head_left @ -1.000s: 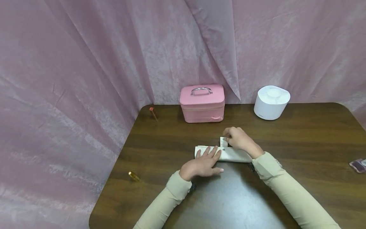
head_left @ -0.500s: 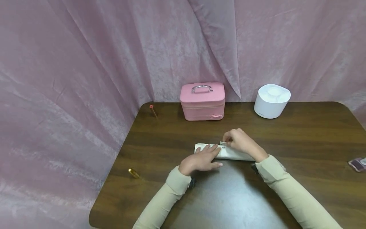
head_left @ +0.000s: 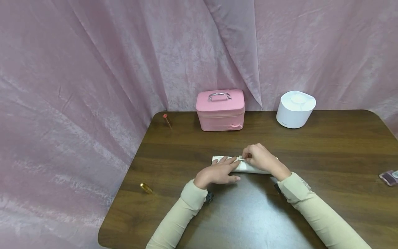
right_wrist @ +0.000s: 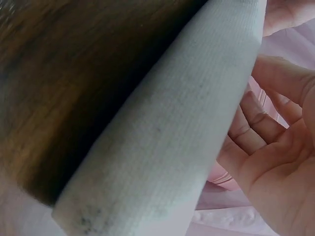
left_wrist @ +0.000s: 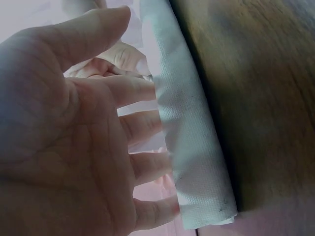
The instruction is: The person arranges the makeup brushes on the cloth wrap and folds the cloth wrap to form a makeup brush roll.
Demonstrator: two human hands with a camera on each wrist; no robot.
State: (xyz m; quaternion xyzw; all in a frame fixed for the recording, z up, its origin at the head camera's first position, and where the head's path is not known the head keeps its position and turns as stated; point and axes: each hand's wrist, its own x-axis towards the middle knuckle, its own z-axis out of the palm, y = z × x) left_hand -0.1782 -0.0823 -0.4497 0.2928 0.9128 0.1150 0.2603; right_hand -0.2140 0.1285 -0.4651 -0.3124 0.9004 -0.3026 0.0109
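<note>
A white fabric pouch (head_left: 248, 168), folded into a long flat roll, lies across the middle of the table. My left hand (head_left: 219, 174) rests on its left half with fingers spread and straight. In the left wrist view those fingers reach over the top edge of the roll (left_wrist: 194, 132). At the pouch's middle, my right hand (head_left: 262, 159) pinches a short strap (head_left: 240, 158) between thumb and fingers, right down at the fabric. The strap's end is mostly hidden by the fingertips. From the right wrist the pouch's near side (right_wrist: 157, 132) shows a woven texture with dark specks.
At the back stand a pink vanity case (head_left: 220, 110) with a silver handle and a white round-cornered organizer (head_left: 295, 110). A thin orange-brown tube (head_left: 167, 120) is at the back left, a gold tube (head_left: 146, 188) at the left. A small purple packet (head_left: 389, 177) lies far right.
The strap stood up behind the pouch; my right hand has folded it forward and down onto the pouch. My left hand has stayed flat on the roll.
</note>
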